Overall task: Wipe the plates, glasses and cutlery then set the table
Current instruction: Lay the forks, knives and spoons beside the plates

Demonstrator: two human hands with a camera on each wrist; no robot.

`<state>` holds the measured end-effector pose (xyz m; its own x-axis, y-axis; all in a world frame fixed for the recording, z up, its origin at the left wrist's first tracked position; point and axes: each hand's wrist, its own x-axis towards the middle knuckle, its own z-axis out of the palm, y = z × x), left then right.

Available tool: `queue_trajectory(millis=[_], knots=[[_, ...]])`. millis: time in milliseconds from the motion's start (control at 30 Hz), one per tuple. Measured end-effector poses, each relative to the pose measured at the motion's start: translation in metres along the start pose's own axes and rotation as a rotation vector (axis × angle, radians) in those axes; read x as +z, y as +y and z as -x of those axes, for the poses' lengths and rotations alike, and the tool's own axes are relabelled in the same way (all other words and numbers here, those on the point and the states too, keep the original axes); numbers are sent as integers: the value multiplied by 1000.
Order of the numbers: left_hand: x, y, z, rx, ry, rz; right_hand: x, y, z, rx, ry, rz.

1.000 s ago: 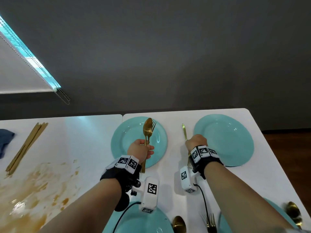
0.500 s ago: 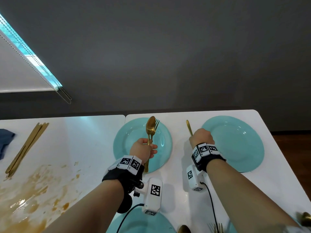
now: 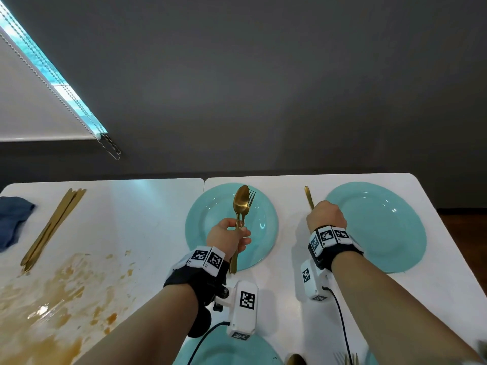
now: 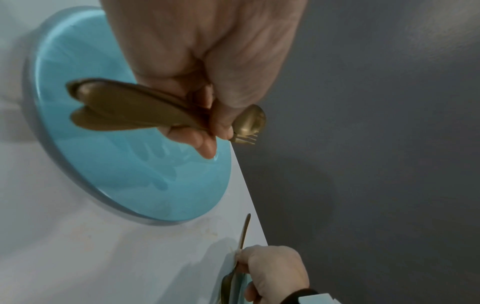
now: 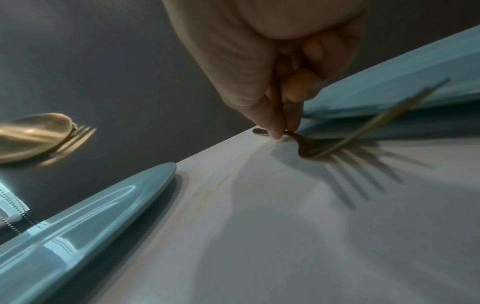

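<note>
My left hand (image 3: 226, 238) grips a gold spoon (image 3: 241, 198) and a gold fork (image 3: 251, 196) together by their handles, heads pointing away, above the far left teal plate (image 3: 208, 219). The left wrist view shows the same spoon (image 4: 249, 121) and fork (image 4: 246, 139) clamped in the curled fingers. My right hand (image 3: 326, 217) pinches a second gold fork (image 3: 308, 197) between the two far plates, just left of the far right teal plate (image 3: 376, 227). In the right wrist view this second fork (image 5: 303, 148) touches the white table beside the plate's rim (image 5: 389, 82), tines raised.
Gold knives (image 3: 52, 227) lie together at the far left beside a blue cloth (image 3: 13, 219). A brown smeared spill (image 3: 52, 299) covers the near left table. A near teal plate (image 3: 229, 351), spoon (image 3: 295, 360) and fork (image 3: 345, 359) sit at the bottom edge.
Both hands keep their grips and have edged slightly away from me. The view has tilted up, so the near plates and cutlery slid toward the bottom edge.
</note>
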<state>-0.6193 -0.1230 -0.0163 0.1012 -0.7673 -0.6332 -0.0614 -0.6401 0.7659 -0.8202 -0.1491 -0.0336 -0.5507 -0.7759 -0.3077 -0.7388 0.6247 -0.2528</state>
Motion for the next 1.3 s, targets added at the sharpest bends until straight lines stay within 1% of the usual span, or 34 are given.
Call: queue_trajectory(millis=[67, 133, 233, 300, 367, 433, 500, 700, 767, 867, 967, 1067, 1200, 1300], knots=[[0, -1, 1, 0, -8, -4, -3, -4, 6, -32, -2, 4], [0, -1, 4, 1, -14, -20, -9, -10, 15, -125, -3, 18], [3, -1, 10, -12, -50, -39, -16, -20, 36, -422, -4, -9], [6, -1, 14, -21, -78, -72, -21, -25, 52, -647, -33, -34], [10, -1, 18, -28, -92, -109, -23, -28, 65, -828, -73, -21], [13, -1, 22, -38, -115, -137, -24, -28, 72, -931, -111, 10], [15, -1, 25, -49, -127, -158, -27, -29, 76, -986, -157, 84], [15, -4, 38, -32, -168, -229, -41, -23, 86, -1101, -238, 268], [15, -7, 44, -17, -200, -281, -46, -21, 92, -1102, -249, 317], [15, -10, 52, 31, -249, -441, -53, -19, 107, -1068, -292, 403], [12, -10, 61, 110, -295, -618, -57, -18, 127, -1064, -297, 530], [5, -14, 70, 193, -341, -785, -58, -20, 148, -988, -323, 564], [-6, -19, 87, 268, -411, -900, -60, -18, 174, -887, -342, 554], [-17, -22, 97, 313, -434, -959, -58, -18, 195, -844, -301, 572]])
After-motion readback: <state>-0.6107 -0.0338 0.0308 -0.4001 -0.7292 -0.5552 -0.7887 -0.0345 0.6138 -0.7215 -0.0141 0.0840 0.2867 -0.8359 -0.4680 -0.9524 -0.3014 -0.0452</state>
